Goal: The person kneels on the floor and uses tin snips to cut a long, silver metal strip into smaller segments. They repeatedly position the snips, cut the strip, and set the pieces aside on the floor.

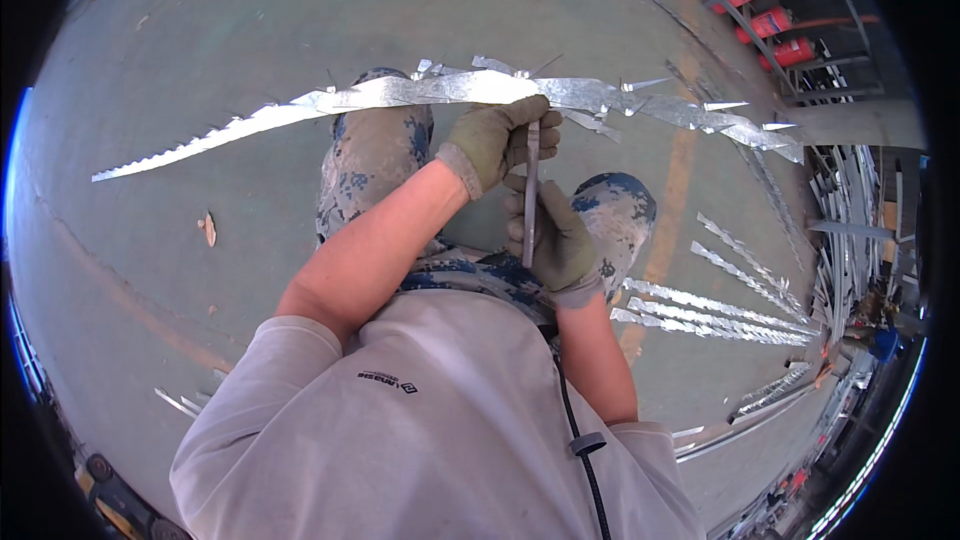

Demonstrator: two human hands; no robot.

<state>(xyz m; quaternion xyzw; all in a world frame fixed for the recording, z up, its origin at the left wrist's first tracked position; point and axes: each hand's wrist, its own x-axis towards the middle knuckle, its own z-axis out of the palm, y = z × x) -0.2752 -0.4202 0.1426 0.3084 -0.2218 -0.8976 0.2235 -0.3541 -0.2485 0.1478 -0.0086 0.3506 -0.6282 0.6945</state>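
Observation:
A long, shiny sheet-metal strip (400, 91) with bent, pointed tabs along its edges stretches crosswise in front of me, over my knees. My left hand (490, 143), in an olive work glove, is closed at the strip's near edge around its middle. Below it my right hand (560, 238), gloved the same way, has its fingers wrapped round a narrow, flat grey metal bar (531, 195). The bar points away from me, and its far end meets the left hand's fingers just under the strip. Part of the left grip is hidden by the glove.
Several twisted metal strips (720, 322) lie on the floor to my right, beside a pile of metal lengths (850, 230). Red fire extinguishers (765, 25) stand on a rack at the far right. A dry leaf (207, 229) lies on the green floor at left.

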